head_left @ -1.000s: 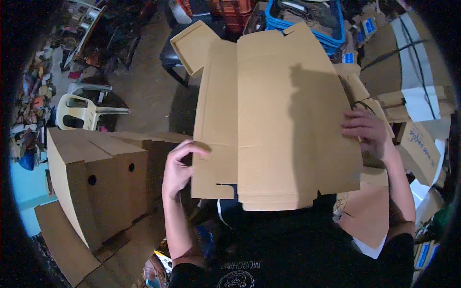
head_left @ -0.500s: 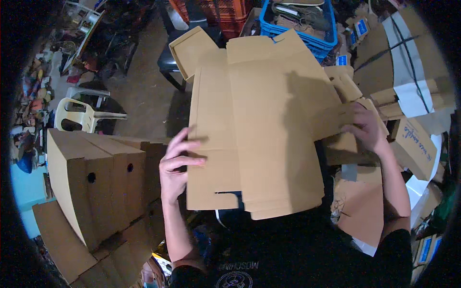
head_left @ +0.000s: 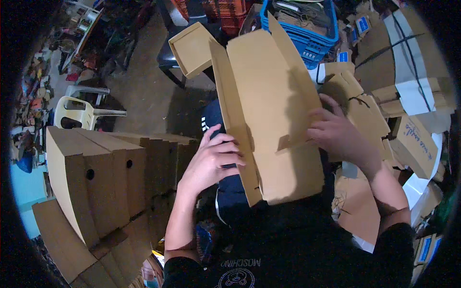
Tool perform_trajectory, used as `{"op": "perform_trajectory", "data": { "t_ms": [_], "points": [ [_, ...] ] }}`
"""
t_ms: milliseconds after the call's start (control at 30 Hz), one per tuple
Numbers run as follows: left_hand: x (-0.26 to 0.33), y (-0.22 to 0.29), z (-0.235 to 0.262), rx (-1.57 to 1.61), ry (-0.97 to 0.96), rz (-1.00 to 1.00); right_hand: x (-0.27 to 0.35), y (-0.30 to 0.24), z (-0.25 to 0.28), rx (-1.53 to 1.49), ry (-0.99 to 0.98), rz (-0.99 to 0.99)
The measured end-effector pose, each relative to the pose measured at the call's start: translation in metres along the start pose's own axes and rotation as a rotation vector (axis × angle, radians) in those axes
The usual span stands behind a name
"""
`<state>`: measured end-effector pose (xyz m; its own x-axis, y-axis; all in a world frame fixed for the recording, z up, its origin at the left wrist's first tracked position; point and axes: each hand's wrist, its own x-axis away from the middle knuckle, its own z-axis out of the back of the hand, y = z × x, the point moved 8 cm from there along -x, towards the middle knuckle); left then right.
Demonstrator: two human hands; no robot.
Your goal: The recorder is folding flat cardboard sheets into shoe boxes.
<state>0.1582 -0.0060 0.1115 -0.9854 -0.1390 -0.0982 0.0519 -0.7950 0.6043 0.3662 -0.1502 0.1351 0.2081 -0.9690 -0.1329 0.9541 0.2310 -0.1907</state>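
Note:
A partly folded brown cardboard box (head_left: 266, 91) rests over my lap, its two long sides raised from the base. My left hand (head_left: 211, 161) grips the left side panel, fingers over its outer face and the thumb low and hard to see. On the opposite edge, my right hand (head_left: 336, 127) holds the right side panel, with fingertips curled to the inner face. The near end flap lies flat toward my body. At the far left corner of the box, a small shallow cardboard tray (head_left: 192, 50) sits on a black chair (head_left: 168, 60).
Several brown boxes with round holes (head_left: 108, 187) stand at my left. A white plastic chair (head_left: 74, 113) is beyond them. Flat cardboard pieces (head_left: 362, 115) and a large taped carton (head_left: 377, 62) lie at right. A blue crate (head_left: 302, 36) stands ahead.
The flat cardboard sheet now has both long sides folded up. My left hand moved right with the left panel, and my right hand moved left from the loose cardboard onto the right panel.

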Motion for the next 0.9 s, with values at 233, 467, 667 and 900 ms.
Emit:
{"op": "perform_trajectory", "data": {
  "t_ms": [233,467,667,900],
  "points": [
    [0.015,0.005,-0.03,-0.164,-0.18,0.024,-0.006,-0.004,-0.018,-0.024,-0.122,-0.014],
    [0.016,-0.014,-0.014,0.083,-0.014,0.072,-0.007,-0.002,-0.011,-0.025,0.0,-0.035],
    [0.019,-0.017,0.003,0.11,0.046,0.066,0.0,0.017,-0.011,-0.099,0.02,-0.098],
    [0.023,0.023,-0.015,-0.282,-0.17,0.028,-0.001,0.012,-0.01,-0.102,0.047,-0.102]
  ]
}}
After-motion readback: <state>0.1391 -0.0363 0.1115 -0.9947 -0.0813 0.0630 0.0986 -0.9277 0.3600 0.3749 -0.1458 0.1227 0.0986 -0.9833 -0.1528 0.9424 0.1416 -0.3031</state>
